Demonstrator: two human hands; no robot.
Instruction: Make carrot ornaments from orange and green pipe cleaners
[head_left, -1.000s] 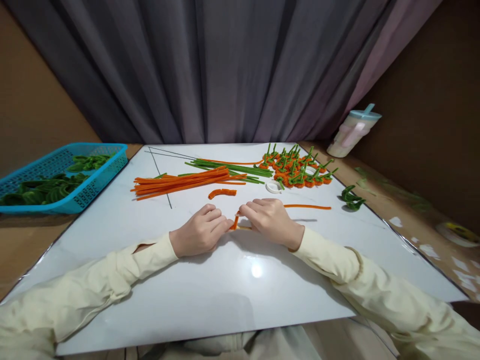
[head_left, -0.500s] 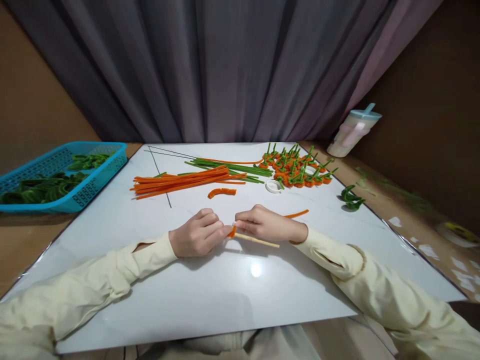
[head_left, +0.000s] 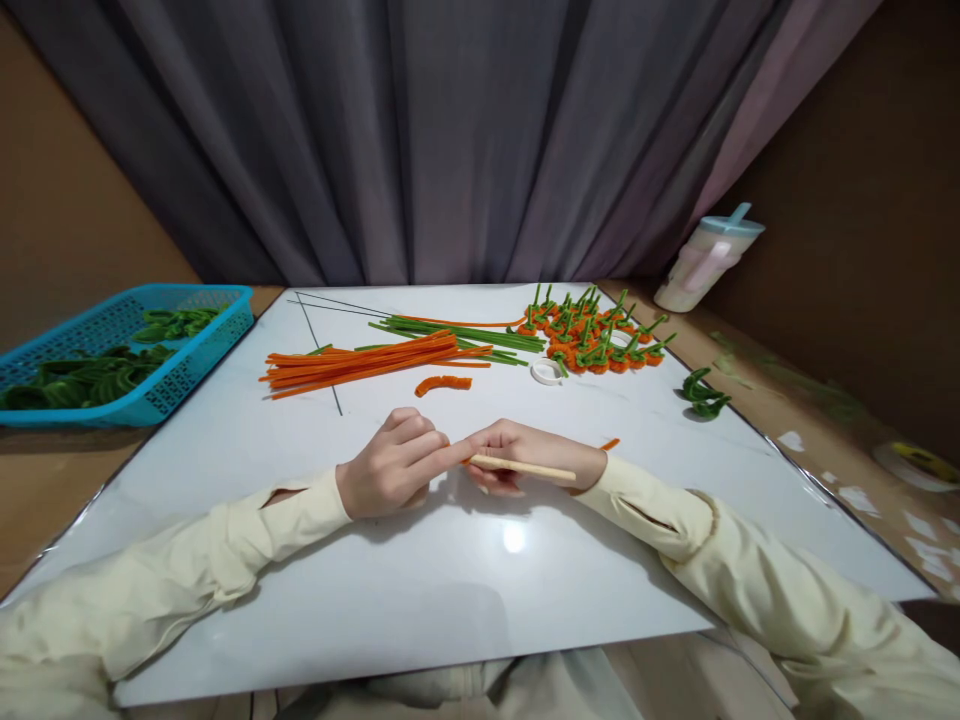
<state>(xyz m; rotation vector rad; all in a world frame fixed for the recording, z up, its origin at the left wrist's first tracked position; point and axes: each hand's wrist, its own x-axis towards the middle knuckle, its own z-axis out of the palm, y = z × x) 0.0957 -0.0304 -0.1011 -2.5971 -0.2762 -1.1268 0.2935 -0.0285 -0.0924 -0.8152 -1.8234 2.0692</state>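
One wooden stick [head_left: 525, 467] juts right from my pinching left hand [head_left: 394, 468]; my right hand [head_left: 538, 446] curls behind, its grip I can't tell; orange stems [head_left: 367, 366] lie far left.

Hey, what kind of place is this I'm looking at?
Probably a small craft corner, perhaps at home: fuzzy orange stems lie bundled on a white tabletop, a blue basket holds green pieces, and a dark curtain hangs behind.
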